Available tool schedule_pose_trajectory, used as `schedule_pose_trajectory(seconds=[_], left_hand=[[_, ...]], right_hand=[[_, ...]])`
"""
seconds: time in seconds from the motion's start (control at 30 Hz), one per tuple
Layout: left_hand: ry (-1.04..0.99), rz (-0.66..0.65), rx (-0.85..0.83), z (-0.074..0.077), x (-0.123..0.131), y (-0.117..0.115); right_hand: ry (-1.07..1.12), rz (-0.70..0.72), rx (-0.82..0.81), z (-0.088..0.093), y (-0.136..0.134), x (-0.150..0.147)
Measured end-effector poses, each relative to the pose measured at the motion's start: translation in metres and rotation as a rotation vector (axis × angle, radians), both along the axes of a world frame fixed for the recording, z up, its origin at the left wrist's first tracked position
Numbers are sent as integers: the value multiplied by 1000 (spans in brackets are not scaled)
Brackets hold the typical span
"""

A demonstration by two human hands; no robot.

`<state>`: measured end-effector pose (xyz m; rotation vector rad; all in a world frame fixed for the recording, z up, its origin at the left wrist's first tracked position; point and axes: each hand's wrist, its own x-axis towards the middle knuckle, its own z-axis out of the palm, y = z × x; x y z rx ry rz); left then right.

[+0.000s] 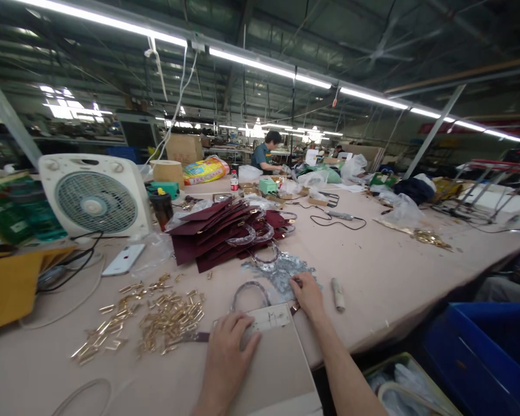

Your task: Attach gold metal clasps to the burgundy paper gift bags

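Your left hand lies over the far left part of the pale board, fingers together and thumb spread apart, pressing rather than gripping. Your right hand reaches past the board's far right corner to the grey metal pieces, its thumb and fingertips drawn close together; whether a piece sits between them, you cannot tell from here. The board lies in front of you, with a loop handle just beyond its far edge and a dark strap sticking out on its left. It looks stiff, flat and fairly light, so a spread palm should steady it and its side edges should suit lifting. The grey pieces look thin, light and perhaps slippery, best pinched singly; the handle probably bends easily and is better taken by its curve. Left of the board, gold fittings lie loose where a sleeve could scatter them. Beyond the grey pieces, the stack of dark red panels limits forward reach. To the right, past a small roll, the table offers more room, but its front edge slants close under your right forearm, with a blue bin below.
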<state>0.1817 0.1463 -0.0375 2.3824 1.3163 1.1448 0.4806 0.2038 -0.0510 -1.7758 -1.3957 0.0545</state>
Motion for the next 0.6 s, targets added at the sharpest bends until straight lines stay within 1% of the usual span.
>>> schedule_pose_trajectory(seconds=[0.13,0.27,0.43,0.6], left_hand=[[10,-1,-59,8,1,-7],[14,2,-79,13,1,-10],[5,-8,-64,12,1,-8],[-9,-5,-33,10,0,-7]], right_hand=[[9,-1,-28,-5,1,2],[12,4,-53,-9,4,3],[22,-13,-56,-9,5,5],[66,-17,-26,-7,4,2]])
